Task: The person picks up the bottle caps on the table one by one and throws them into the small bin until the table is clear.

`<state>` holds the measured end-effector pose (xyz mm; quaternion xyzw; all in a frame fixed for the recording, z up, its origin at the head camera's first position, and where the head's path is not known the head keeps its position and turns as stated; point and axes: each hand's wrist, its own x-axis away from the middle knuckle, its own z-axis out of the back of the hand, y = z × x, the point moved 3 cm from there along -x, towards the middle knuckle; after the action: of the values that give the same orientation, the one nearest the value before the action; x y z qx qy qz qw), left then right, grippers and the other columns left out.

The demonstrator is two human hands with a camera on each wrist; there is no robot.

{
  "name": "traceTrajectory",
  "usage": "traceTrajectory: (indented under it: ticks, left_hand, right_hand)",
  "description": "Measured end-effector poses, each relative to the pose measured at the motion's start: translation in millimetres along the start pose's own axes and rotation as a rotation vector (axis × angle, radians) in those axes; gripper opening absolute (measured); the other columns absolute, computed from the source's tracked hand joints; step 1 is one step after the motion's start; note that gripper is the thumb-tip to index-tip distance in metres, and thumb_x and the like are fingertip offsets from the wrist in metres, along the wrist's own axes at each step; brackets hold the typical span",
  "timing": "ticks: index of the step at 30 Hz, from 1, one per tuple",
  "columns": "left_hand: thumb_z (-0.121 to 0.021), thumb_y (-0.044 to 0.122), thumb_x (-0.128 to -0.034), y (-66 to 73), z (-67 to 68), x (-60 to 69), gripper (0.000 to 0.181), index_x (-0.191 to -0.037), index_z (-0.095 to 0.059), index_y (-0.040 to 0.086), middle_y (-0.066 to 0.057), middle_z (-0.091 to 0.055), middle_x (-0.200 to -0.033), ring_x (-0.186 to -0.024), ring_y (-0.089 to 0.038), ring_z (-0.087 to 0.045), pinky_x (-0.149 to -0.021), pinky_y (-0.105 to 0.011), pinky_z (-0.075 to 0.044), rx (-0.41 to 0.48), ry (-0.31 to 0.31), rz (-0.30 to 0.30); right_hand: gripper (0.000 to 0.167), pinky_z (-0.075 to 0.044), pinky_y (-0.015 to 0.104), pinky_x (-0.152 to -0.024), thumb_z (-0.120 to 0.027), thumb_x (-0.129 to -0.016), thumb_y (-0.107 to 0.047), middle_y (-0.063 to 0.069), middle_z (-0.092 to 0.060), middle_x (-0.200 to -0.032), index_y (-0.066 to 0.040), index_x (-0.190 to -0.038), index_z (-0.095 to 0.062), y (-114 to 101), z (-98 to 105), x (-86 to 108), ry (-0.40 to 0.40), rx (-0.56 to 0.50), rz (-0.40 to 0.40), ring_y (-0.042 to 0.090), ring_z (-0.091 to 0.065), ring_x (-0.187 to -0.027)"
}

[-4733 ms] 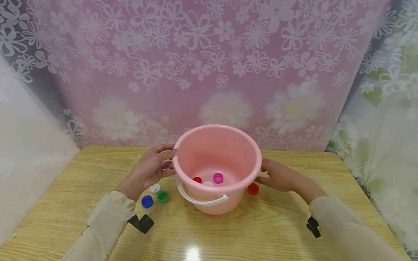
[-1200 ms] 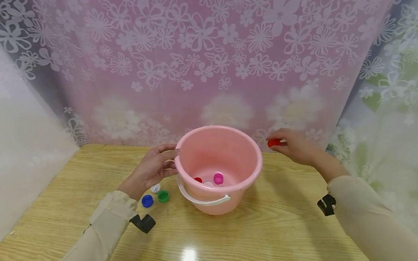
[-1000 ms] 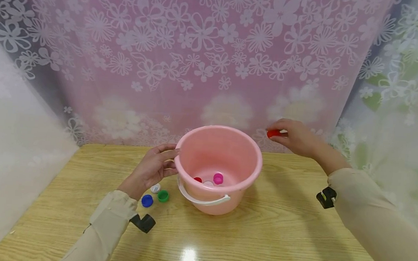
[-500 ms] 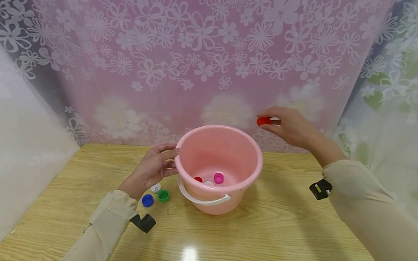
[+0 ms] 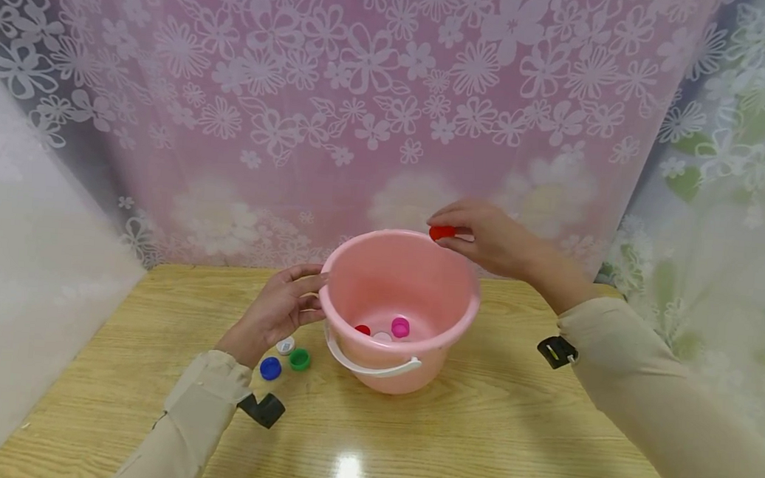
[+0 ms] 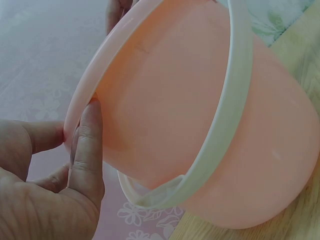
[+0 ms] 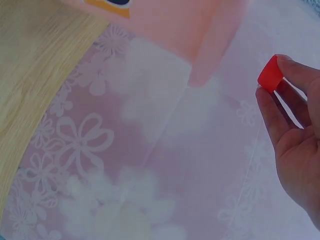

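Observation:
A pink bucket (image 5: 406,278) stands on the table, its white handle (image 6: 235,100) hanging down at the front. My left hand (image 5: 274,311) grips the rim on the left side; the left wrist view has the thumb (image 6: 87,145) tucked under the lip. Between thumb and fingertips, my right hand (image 5: 492,241) pinches a red bottle cap (image 7: 270,74), over the back right part of the rim. On the bucket's floor lie a magenta cap (image 5: 400,327), a whitish cap (image 5: 382,337) and another red cap (image 5: 363,330); the front wall partly hides some.
Left of the bucket, below my left hand, a white cap (image 5: 285,345), a blue cap (image 5: 270,368) and a green cap (image 5: 299,360) lie on the wooden table (image 5: 475,438). Floral curtains (image 5: 298,114) hang behind and at both sides.
My right hand took the red cap from the table right of the bucket, lifted it, then carried it left to the bucket's back rim. My left hand has stayed at the rim.

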<state>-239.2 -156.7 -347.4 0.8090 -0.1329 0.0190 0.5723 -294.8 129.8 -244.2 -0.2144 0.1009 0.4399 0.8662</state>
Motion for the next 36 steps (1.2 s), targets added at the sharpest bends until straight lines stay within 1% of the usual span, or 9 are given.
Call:
traceTrajectory:
  ticks: [3, 6, 12, 15, 20, 23, 26, 32, 36]
  left_hand:
    - [-0.059, 0.014, -0.0961, -0.5, 0.7, 0.1, 0.041, -0.132, -0.043, 0.003, -0.011, -0.061, -0.091, -0.066, -0.015, -0.065, -0.066, -0.028, -0.058, 0.0, 0.005, 0.0]
    - [-0.059, 0.013, -0.096, -0.8, 0.4, 0.1, 0.041, -0.132, -0.043, 0.002, -0.011, -0.061, -0.091, -0.066, -0.016, -0.065, -0.066, -0.028, -0.059, 0.003, 0.006, 0.0]
    - [-0.058, 0.013, -0.0963, -1.4, -1.5, 0.2, 0.04, -0.132, -0.043, 0.002, -0.011, -0.061, -0.09, -0.066, -0.016, -0.065, -0.066, -0.029, -0.059, 0.003, 0.006, 0.003]
    - [-0.058, 0.013, -0.0964, -1.0, -1.3, 0.2, 0.04, -0.132, -0.043, 0.003, -0.011, -0.061, -0.09, -0.066, -0.016, -0.065, -0.065, -0.029, -0.059, 0.002, 0.007, 0.001]
    - [-0.059, 0.013, -0.0961, 0.0, -0.4, 0.7, 0.04, -0.131, -0.044, 0.003, -0.01, -0.062, -0.09, -0.066, -0.015, -0.066, -0.065, -0.028, -0.059, 0.006, 0.011, -0.002]
    - [-0.059, 0.013, -0.096, 0.0, -0.4, 0.7, 0.039, -0.131, -0.044, 0.002, -0.01, -0.062, -0.089, -0.065, -0.015, -0.066, -0.065, -0.028, -0.059, 0.008, 0.011, -0.001]
    - [-0.059, 0.013, -0.096, -0.4, -0.8, 0.6, 0.039, -0.13, -0.044, 0.002, -0.01, -0.062, -0.088, -0.065, -0.016, -0.066, -0.065, -0.028, -0.059, 0.009, 0.013, 0.001]
    - [-0.059, 0.013, -0.0961, -0.6, -0.6, 0.0, 0.038, -0.13, -0.045, 0.003, -0.011, -0.062, -0.091, -0.066, -0.016, -0.066, -0.066, -0.029, -0.059, 0.001, 0.027, 0.003]
    - [-0.06, 0.013, -0.0958, -0.1, -0.5, -0.5, 0.039, -0.13, -0.045, 0.003, -0.012, -0.061, -0.092, -0.066, -0.016, -0.066, -0.066, -0.029, -0.059, 0.003, 0.028, 0.006]
  right_hand:
    - [0.033, -0.054, 0.039, -0.086, -0.071, -0.086, -0.006, 0.012, -0.063, -0.117, -0.003, -0.118, -0.067, -6, -10, -3.7, -0.033, 0.023, 0.022, 0.028, -0.058, -0.106]
    - [0.033, -0.054, 0.038, -0.087, -0.072, -0.086, -0.01, 0.011, -0.063, -0.116, -0.005, -0.119, -0.067, -11, -20, -6.3, -0.073, 0.041, 0.027, 0.027, -0.058, -0.106]
    - [0.032, -0.052, 0.037, -0.089, -0.071, -0.087, -0.01, 0.009, -0.063, -0.114, -0.004, -0.118, -0.067, -19, -37, -9.1, -0.165, 0.02, 0.026, 0.026, -0.058, -0.106]
    - [0.031, -0.052, 0.034, -0.089, -0.071, -0.087, -0.013, 0.006, -0.064, -0.112, -0.006, -0.118, -0.067, -24, -43, -11.4, -0.206, 0.025, 0.024, 0.023, -0.058, -0.105]
    - [0.026, -0.051, 0.032, -0.088, -0.07, -0.088, -0.013, 0.005, -0.063, -0.107, -0.006, -0.113, -0.069, -30, -56, -14.5, -0.262, 0.01, 0.058, 0.021, -0.058, -0.101]
    - [0.024, -0.05, 0.034, -0.092, -0.069, -0.088, -0.009, 0.007, -0.064, -0.108, -0.003, -0.111, -0.069, -31, -64, -15.3, -0.271, 0.003, 0.089, 0.023, -0.057, -0.102]
    - [0.024, -0.049, 0.036, -0.094, -0.07, -0.088, -0.009, 0.008, -0.065, -0.108, -0.003, -0.111, -0.069, -32, -69, -15.3, -0.268, 0.014, 0.097, 0.024, -0.058, -0.104]
    - [0.023, -0.049, 0.034, -0.091, -0.07, -0.088, -0.011, 0.007, -0.065, -0.106, -0.004, -0.11, -0.07, -34, -74, -15.8, -0.272, 0.021, 0.115, 0.022, -0.059, -0.099]
    - [0.022, -0.049, 0.033, -0.091, -0.069, -0.088, -0.009, 0.006, -0.065, -0.106, -0.004, -0.109, -0.069, -34, -75, -16.0, -0.279, 0.023, 0.122, 0.022, -0.058, -0.099]
